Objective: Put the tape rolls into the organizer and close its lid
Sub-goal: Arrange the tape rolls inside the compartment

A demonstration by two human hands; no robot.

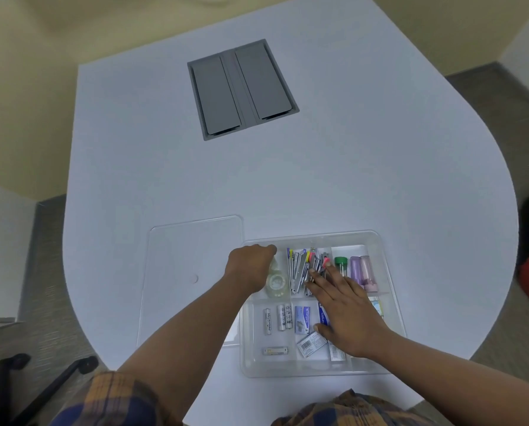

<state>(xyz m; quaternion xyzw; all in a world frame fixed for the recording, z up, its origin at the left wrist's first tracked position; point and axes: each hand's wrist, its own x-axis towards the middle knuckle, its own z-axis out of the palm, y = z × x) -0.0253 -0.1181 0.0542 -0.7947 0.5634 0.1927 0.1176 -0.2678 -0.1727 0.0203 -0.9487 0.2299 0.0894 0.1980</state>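
Note:
A clear plastic organizer [389, 272] sits open at the near edge of the white table. Its clear flat lid [192, 272] lies on the table just to its left. My left hand [251, 267] reaches into the organizer's far-left compartment, fingers curled around a clear tape roll [273, 263] that is mostly hidden. A second clear tape roll [277, 285] lies in the same compartment right below it. My right hand [346, 315] rests flat and open over the middle of the organizer, holding nothing.
Other compartments hold metal clips [300, 272], batteries [275, 318], small boxes [302, 319], and green and purple tubes [357, 267]. A grey recessed cable hatch [241, 87] is set in the far table. Black chair arms [42, 385] stand at lower left.

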